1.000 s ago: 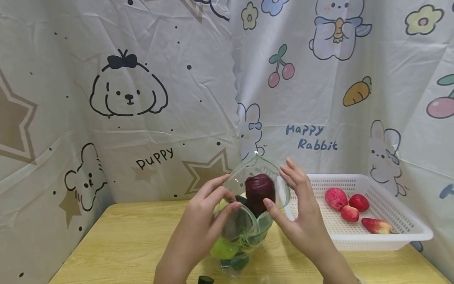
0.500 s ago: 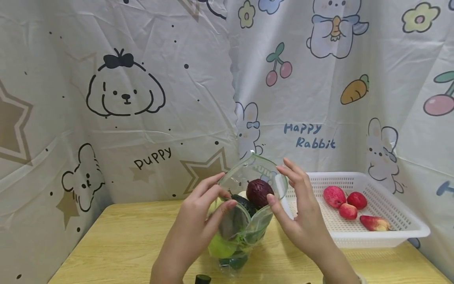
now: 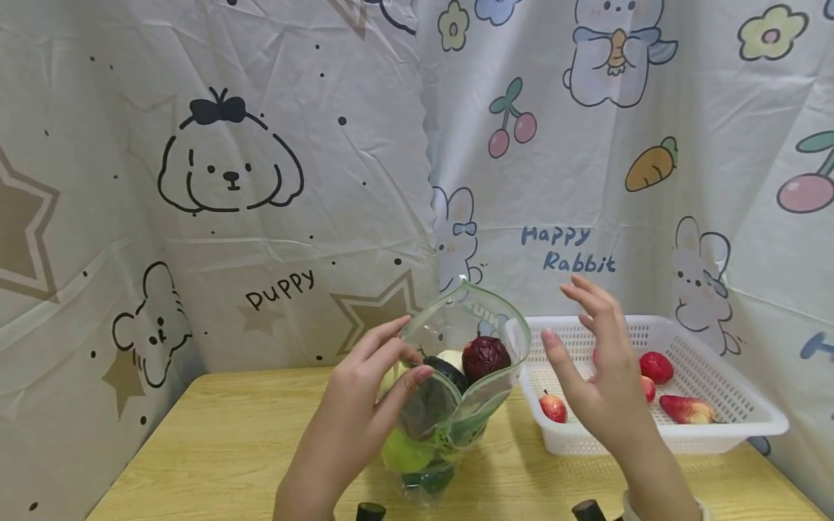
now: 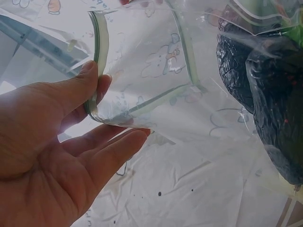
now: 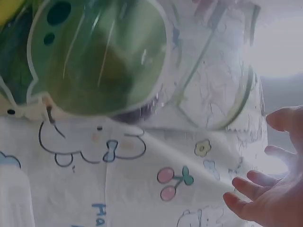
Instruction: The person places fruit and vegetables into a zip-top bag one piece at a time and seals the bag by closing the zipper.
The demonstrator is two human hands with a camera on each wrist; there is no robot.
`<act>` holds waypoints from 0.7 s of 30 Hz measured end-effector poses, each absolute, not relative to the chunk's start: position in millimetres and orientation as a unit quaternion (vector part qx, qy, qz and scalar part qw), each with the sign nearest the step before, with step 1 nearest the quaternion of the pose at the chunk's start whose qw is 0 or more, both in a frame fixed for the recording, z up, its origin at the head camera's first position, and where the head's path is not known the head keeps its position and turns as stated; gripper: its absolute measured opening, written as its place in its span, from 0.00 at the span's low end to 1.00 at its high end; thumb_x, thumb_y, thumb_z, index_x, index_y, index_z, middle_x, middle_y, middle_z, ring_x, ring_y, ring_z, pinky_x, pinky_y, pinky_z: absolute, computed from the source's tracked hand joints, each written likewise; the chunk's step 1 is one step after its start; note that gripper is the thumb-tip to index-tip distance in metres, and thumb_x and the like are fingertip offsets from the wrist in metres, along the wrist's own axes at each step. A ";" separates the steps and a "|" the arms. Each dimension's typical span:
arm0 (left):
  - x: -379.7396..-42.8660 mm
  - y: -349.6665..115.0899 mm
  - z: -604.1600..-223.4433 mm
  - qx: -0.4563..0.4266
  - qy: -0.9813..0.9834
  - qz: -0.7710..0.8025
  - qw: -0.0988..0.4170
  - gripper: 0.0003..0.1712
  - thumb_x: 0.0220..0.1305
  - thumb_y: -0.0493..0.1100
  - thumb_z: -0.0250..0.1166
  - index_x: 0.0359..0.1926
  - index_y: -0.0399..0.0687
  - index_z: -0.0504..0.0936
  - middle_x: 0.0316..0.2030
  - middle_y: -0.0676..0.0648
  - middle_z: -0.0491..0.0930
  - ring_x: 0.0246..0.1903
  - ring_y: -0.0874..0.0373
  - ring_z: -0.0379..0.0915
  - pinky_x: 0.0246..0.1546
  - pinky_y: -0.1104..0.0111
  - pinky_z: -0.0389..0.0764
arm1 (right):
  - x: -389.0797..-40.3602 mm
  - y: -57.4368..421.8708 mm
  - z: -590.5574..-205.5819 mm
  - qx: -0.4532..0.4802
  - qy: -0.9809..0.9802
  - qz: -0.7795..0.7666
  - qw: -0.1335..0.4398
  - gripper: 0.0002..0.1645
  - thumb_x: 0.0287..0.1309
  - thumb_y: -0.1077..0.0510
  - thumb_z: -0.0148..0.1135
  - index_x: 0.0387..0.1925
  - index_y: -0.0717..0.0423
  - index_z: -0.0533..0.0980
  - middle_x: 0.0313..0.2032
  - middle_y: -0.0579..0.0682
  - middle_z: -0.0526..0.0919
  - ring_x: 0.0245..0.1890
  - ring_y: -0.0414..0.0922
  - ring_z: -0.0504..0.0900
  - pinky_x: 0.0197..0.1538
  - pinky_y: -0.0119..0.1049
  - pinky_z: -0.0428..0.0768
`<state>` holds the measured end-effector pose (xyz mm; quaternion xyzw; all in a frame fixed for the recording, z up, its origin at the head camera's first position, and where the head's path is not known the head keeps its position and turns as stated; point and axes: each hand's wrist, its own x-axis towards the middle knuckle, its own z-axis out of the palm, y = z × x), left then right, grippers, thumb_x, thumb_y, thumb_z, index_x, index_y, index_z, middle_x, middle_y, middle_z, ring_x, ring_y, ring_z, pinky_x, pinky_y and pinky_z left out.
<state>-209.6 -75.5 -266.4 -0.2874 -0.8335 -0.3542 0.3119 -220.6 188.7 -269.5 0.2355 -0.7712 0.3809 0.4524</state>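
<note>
A clear zip bag (image 3: pixel 478 307) with a green zip edge stands on the table, its mouth spread wide. Inside lie a dark purple, wrinkled round fruit or vegetable (image 3: pixel 486 359), a blackish wrinkled piece (image 3: pixel 448 374) and a yellow-green round piece (image 3: pixel 407 452) lower down. My left hand (image 3: pixel 365 394) pinches the bag's left rim between thumb and fingers; the left wrist view shows the thumb (image 4: pixel 87 71) on the green zip edge. To the right of the bag, my right hand (image 3: pixel 606 369) is off the rim, fingers spread, holding nothing, overlapping the white basket in the head view.
The white perforated basket (image 3: pixel 730 438) at the right holds several red fruits, among them a round one (image 3: pixel 656 367), a long red-yellow one (image 3: pixel 687 409) and a small one (image 3: pixel 552 407). A printed curtain (image 3: pixel 293 181) hangs behind the wooden table (image 3: pixel 215 441).
My right hand has let go of the bag's rim and moved right, in front of the basket. The purple piece has settled lower in the bag. My left hand keeps its hold.
</note>
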 end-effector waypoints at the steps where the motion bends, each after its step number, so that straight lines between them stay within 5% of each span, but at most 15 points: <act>1: -209.8 -76.0 -266.4 -0.288 -0.833 -0.354 0.312 0.08 0.61 0.54 0.60 0.31 0.57 0.77 0.58 0.48 0.75 0.60 0.55 0.67 0.54 0.52 0.79 | -222.4 192.7 -268.8 0.228 -0.773 0.380 0.454 0.37 0.51 0.69 0.62 0.63 0.52 0.65 0.67 0.52 0.63 0.66 0.49 0.60 0.55 0.70 0.71; 4: -210.5 -77.1 -266.2 -0.287 -0.833 -0.353 0.314 0.08 0.61 0.54 0.60 0.31 0.57 0.77 0.58 0.49 0.74 0.60 0.55 0.67 0.54 0.52 0.80 | -226.0 208.1 -266.5 0.195 -0.785 0.372 0.455 0.36 0.53 0.67 0.62 0.63 0.49 0.65 0.68 0.52 0.62 0.66 0.49 0.59 0.59 0.64 0.71; 9: -212.6 -74.5 -267.7 -0.290 -0.828 -0.366 0.311 0.07 0.61 0.53 0.60 0.31 0.57 0.78 0.57 0.51 0.75 0.61 0.57 0.65 0.56 0.53 0.78 | -221.8 246.9 -261.7 0.092 -0.813 0.341 0.463 0.34 0.58 0.61 0.58 0.65 0.42 0.63 0.67 0.48 0.63 0.65 0.39 0.61 0.62 0.23 0.66; 11: -213.3 -72.2 -269.2 -0.292 -0.827 -0.371 0.306 0.07 0.61 0.53 0.60 0.31 0.58 0.78 0.58 0.52 0.75 0.62 0.57 0.64 0.57 0.54 0.77 | -219.5 264.1 -262.6 0.057 -0.824 0.334 0.454 0.33 0.60 0.60 0.57 0.66 0.43 0.62 0.66 0.52 0.65 0.64 0.42 0.63 0.65 0.23 0.64; 14: -213.2 -70.3 -270.1 -0.293 -0.828 -0.372 0.300 0.07 0.61 0.53 0.60 0.31 0.58 0.78 0.59 0.51 0.74 0.61 0.57 0.65 0.56 0.54 0.78 | -226.9 287.7 -264.6 0.042 -0.860 0.316 0.398 0.30 0.62 0.56 0.55 0.65 0.52 0.62 0.62 0.62 0.68 0.61 0.56 0.67 0.63 0.50 0.73; 17: -212.3 -70.6 -268.8 -0.295 -0.829 -0.366 0.303 0.07 0.61 0.51 0.61 0.30 0.57 0.77 0.59 0.50 0.74 0.60 0.56 0.66 0.53 0.55 0.81 | -252.4 307.4 -265.5 0.059 -0.913 0.277 0.294 0.27 0.64 0.51 0.52 0.60 0.61 0.65 0.56 0.71 0.72 0.51 0.68 0.72 0.48 0.69 0.77; 21: -210.9 -72.7 -266.6 -0.300 -0.831 -0.355 0.307 0.06 0.61 0.50 0.61 0.30 0.57 0.77 0.59 0.48 0.74 0.58 0.54 0.69 0.44 0.58 0.85 | -300.0 333.3 -265.3 0.091 -0.955 0.224 0.173 0.25 0.65 0.48 0.51 0.52 0.65 0.70 0.47 0.74 0.77 0.41 0.65 0.78 0.39 0.62 0.84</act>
